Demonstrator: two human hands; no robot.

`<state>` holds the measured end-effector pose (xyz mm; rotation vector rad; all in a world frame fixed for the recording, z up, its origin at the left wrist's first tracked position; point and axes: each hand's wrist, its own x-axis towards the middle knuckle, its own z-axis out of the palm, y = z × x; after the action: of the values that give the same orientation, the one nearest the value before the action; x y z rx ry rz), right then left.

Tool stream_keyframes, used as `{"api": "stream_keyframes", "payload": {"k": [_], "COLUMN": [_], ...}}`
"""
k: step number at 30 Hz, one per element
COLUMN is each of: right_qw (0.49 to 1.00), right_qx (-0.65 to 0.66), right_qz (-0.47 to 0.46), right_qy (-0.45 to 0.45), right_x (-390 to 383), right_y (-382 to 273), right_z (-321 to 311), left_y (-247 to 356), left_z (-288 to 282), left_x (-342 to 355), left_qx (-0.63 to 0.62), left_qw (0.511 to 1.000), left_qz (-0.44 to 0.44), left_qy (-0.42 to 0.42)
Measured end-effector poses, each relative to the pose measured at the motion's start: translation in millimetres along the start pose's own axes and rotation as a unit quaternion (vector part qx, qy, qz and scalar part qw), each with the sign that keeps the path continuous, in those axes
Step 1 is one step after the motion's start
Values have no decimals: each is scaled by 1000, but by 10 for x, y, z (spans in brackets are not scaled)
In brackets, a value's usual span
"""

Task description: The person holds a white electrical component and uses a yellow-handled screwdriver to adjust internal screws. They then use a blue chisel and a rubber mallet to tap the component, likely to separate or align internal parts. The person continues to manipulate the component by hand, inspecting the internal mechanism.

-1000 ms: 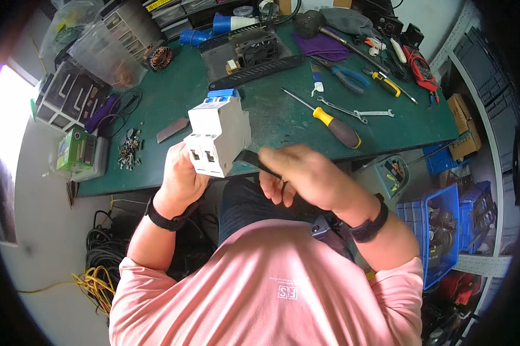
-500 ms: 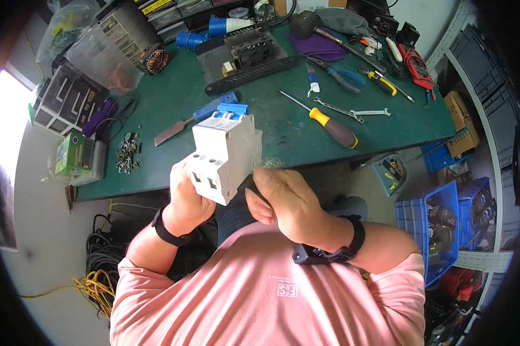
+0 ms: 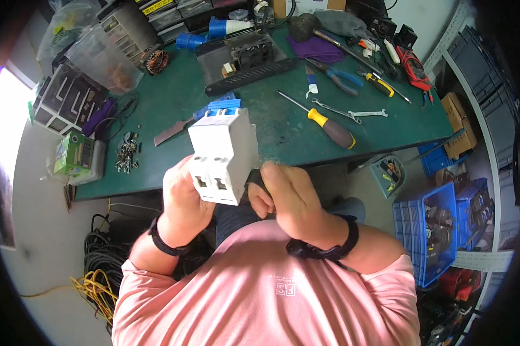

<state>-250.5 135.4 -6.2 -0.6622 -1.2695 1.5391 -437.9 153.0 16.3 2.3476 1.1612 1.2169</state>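
Note:
A white two-pole circuit breaker [image 3: 211,138] with blue toggles stands upright in front of me, raised over the bench's near edge. My left hand [image 3: 184,193] is closed round its left side and lower back, with some fingers hidden behind it. Beside its lower right side, my right hand [image 3: 289,193] pinches a small black piece [image 3: 256,180] between thumb and curled fingers. Most of that piece is covered, so its kind does not show. A blue-handled scraper [image 3: 173,131] lies on the bench behind the breaker.
On the green bench [image 3: 156,164] lie a yellow-and-grey screwdriver [image 3: 332,128], two wrenches [image 3: 352,113], pliers [image 3: 343,81] and a pile of screws [image 3: 127,153]. An opened black device housing [image 3: 242,60] stands farther back. Blue crates [image 3: 410,230] sit at right, coiled cables [image 3: 101,254] at left.
The breaker has shifted slightly left and turned a little in my left hand. My right hand has moved slightly right, showing more of the black piece.

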Motion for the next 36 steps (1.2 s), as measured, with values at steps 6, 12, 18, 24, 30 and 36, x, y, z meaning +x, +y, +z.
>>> {"api": "stream_keyframes", "payload": {"k": [6,12,18,24,30,36], "right_qw": [954,889,904,913,925,945], "right_qx": [-284,-388,-377,-368,-348,-293], "right_qz": [-82,-175,-133,-106,-92,-85], "right_qy": [-41,-167,-153,-144,-122,-116], "right_x": [48,111,-58,-217,-258,-278], "right_y": [-276,-324,-310,-334,-177,-21], "right_z": [-529,-531,-467,-514,-549,-571], "left_y": [-123,-148,-22,33,-14,-2], "left_z": [-141,-79,-73,-26,46,184], "left_x": [60,36,36,13,-8,-112], "left_qx": [-130,-145,-134,-94,-45,-82], "left_qw": [972,956,950,949,949,961], "left_qz": [-78,-41,-40,-7,-6,-32], "left_qy": [-181,-251,-278,-299,-312,-262]}}
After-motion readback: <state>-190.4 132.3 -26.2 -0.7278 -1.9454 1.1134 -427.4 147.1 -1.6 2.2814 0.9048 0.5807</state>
